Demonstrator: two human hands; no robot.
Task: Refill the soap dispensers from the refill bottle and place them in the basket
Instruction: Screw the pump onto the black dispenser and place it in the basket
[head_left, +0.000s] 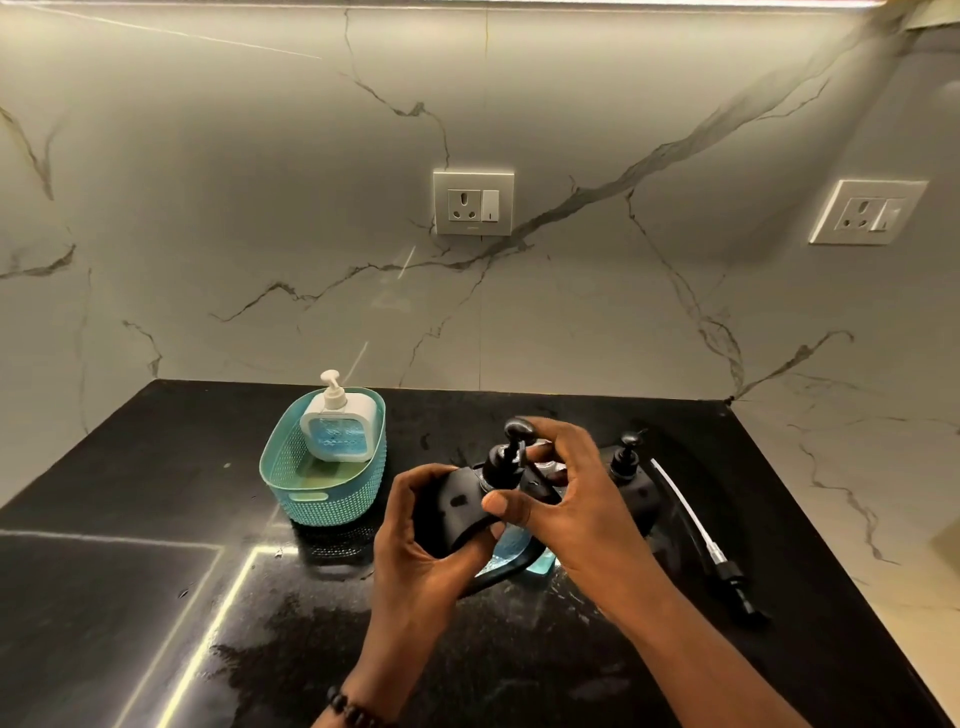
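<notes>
A black soap dispenser (457, 512) with blue soap showing at its base stands at the middle of the black counter. My left hand (421, 551) grips its black body from the left. My right hand (571, 499) holds the black pump head (506, 457) on top, fingers curled round it. A teal basket (291, 483) sits to the left and holds a white dispenser (337, 423) with blue soap. A second black dispenser (626, 460) stands behind my right hand, partly hidden. The refill bottle is not in sight.
A loose pump with a long tube (696, 530) lies on the counter (156, 571) to the right. The countertop is wet in patches near the front. Two wall sockets (474, 202) sit on the marble backsplash.
</notes>
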